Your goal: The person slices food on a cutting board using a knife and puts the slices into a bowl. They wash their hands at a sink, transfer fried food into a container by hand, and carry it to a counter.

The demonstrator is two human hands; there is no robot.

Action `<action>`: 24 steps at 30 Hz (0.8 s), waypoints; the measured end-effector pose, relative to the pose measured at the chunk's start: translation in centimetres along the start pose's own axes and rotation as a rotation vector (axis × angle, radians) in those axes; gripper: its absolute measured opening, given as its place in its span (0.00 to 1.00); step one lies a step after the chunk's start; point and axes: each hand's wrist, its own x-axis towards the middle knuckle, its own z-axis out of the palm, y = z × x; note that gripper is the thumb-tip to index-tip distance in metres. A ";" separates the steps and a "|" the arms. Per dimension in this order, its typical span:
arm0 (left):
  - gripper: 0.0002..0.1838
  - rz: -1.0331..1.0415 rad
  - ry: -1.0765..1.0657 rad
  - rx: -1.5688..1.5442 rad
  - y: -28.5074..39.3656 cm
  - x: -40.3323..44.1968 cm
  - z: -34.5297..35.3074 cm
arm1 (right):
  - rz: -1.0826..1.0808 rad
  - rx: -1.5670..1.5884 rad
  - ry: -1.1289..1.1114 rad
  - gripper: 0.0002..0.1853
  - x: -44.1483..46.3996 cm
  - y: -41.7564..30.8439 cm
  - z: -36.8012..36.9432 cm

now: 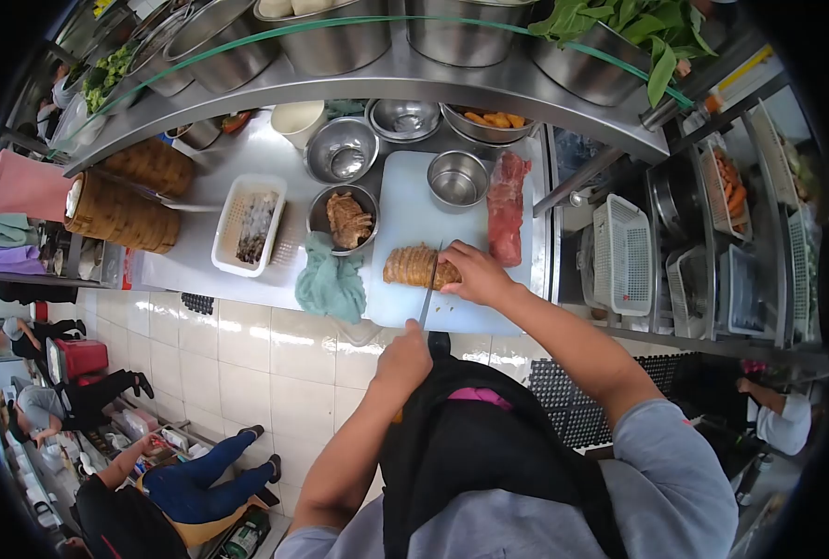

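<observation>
My left hand [405, 359] is closed around the handle of a knife [428, 298]. Its narrow blade points away from me and lies across a brown piece of cooked meat [409, 265], whose left part is cut into several slices. My right hand [472, 276] grips the right end of this meat, fingertips close to the blade. Under it lies a pale blue cutting board [400, 205] with a few crumbs. A long strip of raw red meat [506, 214] rests along the board's right side, and a steel pot [457, 179] stands at its far end.
Left of the board are a steel bowl with browned meat [349, 221], a green cloth [329, 284] and a white basket [249, 225] of seafood-like pieces. Bamboo steamers [121, 214] stand farther left. A steel shelf [368, 88] crosses overhead. Other people are behind at the lower left.
</observation>
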 end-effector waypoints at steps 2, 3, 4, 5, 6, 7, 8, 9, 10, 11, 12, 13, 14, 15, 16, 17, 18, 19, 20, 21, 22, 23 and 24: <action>0.17 0.023 -0.029 0.015 0.1 -1.6 -1.2 | -0.023 0.009 0.027 0.29 -0.2 0.1 0.3; 0.17 0.020 -0.035 0.014 -0.3 -1.2 0.0 | -0.020 0.012 0.023 0.29 -0.3 0.1 0.4; 0.17 0.016 0.000 0.001 -0.9 -0.4 1.5 | -0.001 0.015 0.020 0.29 -0.3 0.1 0.5; 0.17 0.014 0.040 -0.013 -1.4 0.4 3.0 | 0.015 0.015 0.021 0.30 -0.2 0.1 0.5; 0.17 0.014 0.045 -0.013 -1.2 0.7 3.2 | 0.010 0.013 0.023 0.30 -0.2 0.0 0.4; 0.17 0.015 0.068 -0.005 -1.0 1.1 3.4 | 0.017 0.029 0.018 0.30 -0.2 -0.1 0.3; 0.17 0.016 0.092 0.001 -0.8 1.4 3.5 | 0.025 0.045 0.013 0.30 -0.3 -0.3 0.1; 0.17 0.014 0.096 -0.001 -0.7 1.1 3.0 | 0.020 0.042 0.011 0.30 -0.6 -0.4 0.1; 0.16 0.023 0.083 0.037 -0.7 0.9 2.4 | 0.025 0.041 0.003 0.30 -0.6 -0.5 0.0; 0.16 0.033 0.070 0.077 -0.7 0.9 1.6 | 0.030 0.038 -0.002 0.29 -0.4 -0.4 -0.1; 0.16 0.034 0.072 0.077 -0.4 0.4 0.6 | 0.028 0.037 -0.001 0.29 -0.5 -0.4 -0.2; 0.15 0.032 0.086 0.063 0.0 -0.4 -0.4 | 0.022 0.048 0.027 0.30 -0.7 -0.4 -0.2; 0.15 0.029 0.098 0.050 0.3 -1.1 -1.2 | 0.017 0.061 0.054 0.31 -1.0 -0.4 -0.1; 0.15 0.024 0.093 0.048 0.6 -1.7 -1.8 | 0.019 0.063 0.048 0.31 -1.3 -0.2 0.0; 0.14 0.023 0.091 0.039 0.8 -2.3 -2.2 | 0.019 0.072 0.054 0.31 -1.4 0.0 0.0; 0.14 0.024 0.092 0.032 1.0 -2.6 -2.6 | 0.016 0.079 0.062 0.31 -1.3 0.1 0.0; 0.14 0.022 0.095 0.031 1.1 -2.8 -2.8 | 0.013 0.077 0.061 0.31 -1.2 0.0 -0.2; 0.12 0.016 0.076 0.010 1.3 -3.0 -2.8 | 0.020 0.059 0.035 0.30 -1.2 0.0 -0.4; 0.10 0.010 0.056 -0.011 1.4 -3.2 -2.8 | 0.029 0.041 0.008 0.30 -1.1 -0.1 -0.6; 0.10 0.010 0.057 -0.012 1.6 -3.4 -2.9 | 0.029 0.039 0.008 0.30 -1.1 -0.2 -0.7; 0.10 0.004 0.036 0.003 1.8 -3.5 -3.1 | 0.031 0.025 -0.009 0.30 -0.9 -0.3 -0.8; 0.11 -0.004 0.017 0.018 2.0 -3.6 -3.2 | 0.033 0.011 -0.027 0.29 -0.8 -0.4 -0.9; 0.11 -0.003 0.020 0.017 2.0 -3.7 -3.2 | 0.031 0.009 -0.026 0.29 -0.6 -0.4 -1.1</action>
